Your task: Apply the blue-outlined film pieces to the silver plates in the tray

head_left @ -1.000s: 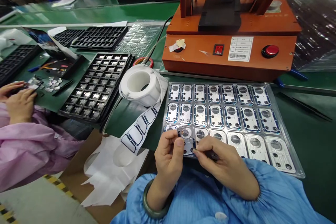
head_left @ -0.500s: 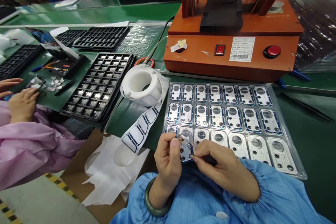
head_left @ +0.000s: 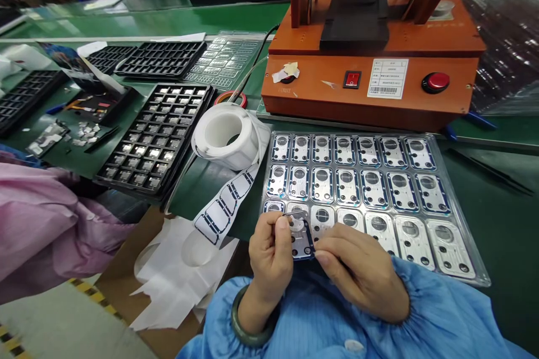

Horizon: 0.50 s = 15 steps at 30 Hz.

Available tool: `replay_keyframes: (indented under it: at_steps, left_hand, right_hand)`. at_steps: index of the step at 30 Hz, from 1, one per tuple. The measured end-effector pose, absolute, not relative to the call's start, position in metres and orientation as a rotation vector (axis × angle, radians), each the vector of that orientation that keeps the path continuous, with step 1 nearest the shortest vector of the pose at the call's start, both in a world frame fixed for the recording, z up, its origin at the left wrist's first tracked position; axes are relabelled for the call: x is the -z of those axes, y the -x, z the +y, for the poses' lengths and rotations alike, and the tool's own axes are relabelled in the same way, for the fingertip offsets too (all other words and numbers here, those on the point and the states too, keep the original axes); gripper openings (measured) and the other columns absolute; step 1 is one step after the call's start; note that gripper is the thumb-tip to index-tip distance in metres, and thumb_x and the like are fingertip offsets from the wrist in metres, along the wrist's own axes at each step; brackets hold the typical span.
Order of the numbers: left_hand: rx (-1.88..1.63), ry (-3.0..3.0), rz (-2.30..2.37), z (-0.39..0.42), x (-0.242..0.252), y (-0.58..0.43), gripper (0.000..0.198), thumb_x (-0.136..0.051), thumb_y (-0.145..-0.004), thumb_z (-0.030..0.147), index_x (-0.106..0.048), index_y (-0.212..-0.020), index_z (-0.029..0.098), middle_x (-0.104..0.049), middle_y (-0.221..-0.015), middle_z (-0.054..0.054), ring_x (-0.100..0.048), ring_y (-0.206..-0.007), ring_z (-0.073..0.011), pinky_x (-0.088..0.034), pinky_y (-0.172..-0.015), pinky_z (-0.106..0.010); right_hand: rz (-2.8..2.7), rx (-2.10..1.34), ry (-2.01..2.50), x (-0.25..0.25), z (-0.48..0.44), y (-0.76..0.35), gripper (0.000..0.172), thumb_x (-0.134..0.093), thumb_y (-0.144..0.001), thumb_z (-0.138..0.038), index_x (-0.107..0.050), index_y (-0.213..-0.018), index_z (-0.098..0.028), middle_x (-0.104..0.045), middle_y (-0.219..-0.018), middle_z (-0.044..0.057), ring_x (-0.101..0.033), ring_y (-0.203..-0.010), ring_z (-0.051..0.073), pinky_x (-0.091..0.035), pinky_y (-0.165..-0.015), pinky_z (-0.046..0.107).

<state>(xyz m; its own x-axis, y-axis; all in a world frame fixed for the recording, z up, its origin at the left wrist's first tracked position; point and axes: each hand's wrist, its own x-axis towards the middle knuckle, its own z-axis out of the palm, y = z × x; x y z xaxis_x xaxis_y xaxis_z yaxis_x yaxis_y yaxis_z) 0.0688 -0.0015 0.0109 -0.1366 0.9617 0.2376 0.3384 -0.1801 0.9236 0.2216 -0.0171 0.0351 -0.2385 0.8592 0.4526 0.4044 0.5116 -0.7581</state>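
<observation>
My left hand [head_left: 270, 255] is closed, thumb and fingers pinching the left edge of a small silver metal plate [head_left: 300, 239] with round holes. It holds the plate just above the near edge of a clear blister tray [head_left: 475, 258]. My right hand [head_left: 360, 275] is closed too, its fingertips pressing a thin dark frame-shaped sticker onto the plate's lower right corner. Whether it also grips a tool is hidden. The tray holds three rows of the same plates [head_left: 373, 188]; those in the far rows carry blue-edged frames.
A white label roll [head_left: 225, 134] trails a strip of frame stickers [head_left: 221, 210] towards me. Behind the tray stands an orange press [head_left: 366, 84]. Black part trays [head_left: 154, 137] lie to the left. A person's pink sleeve [head_left: 46, 219] fills the lower left. Backing paper scraps [head_left: 181, 275] lie below.
My right hand has shifted down along the plate's right edge. The neighbour's two hands on the left have gone from view behind the pink sleeve.
</observation>
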Motion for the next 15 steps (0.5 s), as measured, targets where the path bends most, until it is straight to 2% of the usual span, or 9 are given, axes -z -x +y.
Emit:
replay_keyframes:
  at_steps: [2,5,7,11,13,15]
  left_hand:
    - [-1.312,-1.551,1.473,-0.0012,-0.0108,-0.069,0.014,-0.046,-0.092,0.022,-0.055,-0.081,0.02,-0.052,-0.062,0.005,-0.045,-0.048,-0.007,-0.037,-0.045,-0.017]
    - [-1.274,-1.547,1.466,-0.0014,-0.0106,-0.0689,0.015,-0.047,-0.092,0.025,-0.055,-0.08,0.02,-0.051,-0.06,0.005,-0.044,-0.047,-0.0075,-0.037,-0.044,-0.017]
    - [-1.265,-1.495,1.464,-0.0019,-0.0102,-0.0688,0.017,-0.047,-0.092,0.027,-0.055,-0.08,0.019,-0.051,-0.061,0.005,-0.043,-0.046,-0.0074,-0.037,-0.044,-0.018]
    - [-1.261,-1.366,1.45,-0.0026,-0.0088,-0.0682,0.019,-0.047,-0.092,0.03,-0.056,-0.079,0.02,-0.052,-0.062,0.004,-0.044,-0.048,-0.0077,-0.037,-0.045,-0.018]
    - [-1.26,-1.356,1.444,-0.0023,-0.0087,-0.0679,0.02,-0.048,-0.092,0.031,-0.056,-0.078,0.02,-0.052,-0.063,0.004,-0.045,-0.05,-0.0082,-0.037,-0.046,-0.018]
    - [-1.258,-1.37,1.432,-0.0016,-0.0096,-0.0679,0.021,-0.048,-0.091,0.031,-0.055,-0.076,0.019,-0.052,-0.063,0.004,-0.046,-0.051,-0.0086,-0.037,-0.046,-0.019]
  right_hand:
    - [-1.85,-0.539,1.05,-0.0329,-0.019,-0.2221,0.011,-0.049,-0.093,-0.017,-0.059,-0.096,-0.016,-0.064,-0.074,0.005,-0.057,-0.066,0.016,-0.047,-0.059,0.026]
    - [-1.774,-0.473,1.148,-0.0313,-0.0207,-0.2227,0.02,-0.047,-0.094,-0.019,-0.055,-0.113,-0.017,-0.065,-0.079,0.006,-0.06,-0.069,0.017,-0.049,-0.061,0.028]
    - [-1.711,-0.529,1.227,-0.0323,-0.02,-0.2222,0.022,-0.048,-0.094,-0.02,-0.054,-0.115,-0.018,-0.066,-0.081,0.004,-0.061,-0.068,0.015,-0.05,-0.062,0.027]
    - [-1.654,-0.845,1.278,-0.0369,-0.0154,-0.2196,0.017,-0.054,-0.091,-0.024,-0.058,-0.106,-0.017,-0.065,-0.079,0.002,-0.06,-0.065,0.013,-0.05,-0.059,0.024]
    - [-1.651,-0.972,1.3,-0.0391,-0.0136,-0.2186,0.008,-0.055,-0.09,-0.024,-0.061,-0.091,-0.018,-0.063,-0.073,0.001,-0.058,-0.063,0.013,-0.048,-0.058,0.023]
    - [-1.643,-1.076,1.336,-0.0408,-0.0127,-0.2181,0.015,-0.053,-0.09,-0.023,-0.059,-0.078,-0.019,-0.059,-0.064,-0.001,-0.055,-0.057,0.012,-0.044,-0.055,0.023]
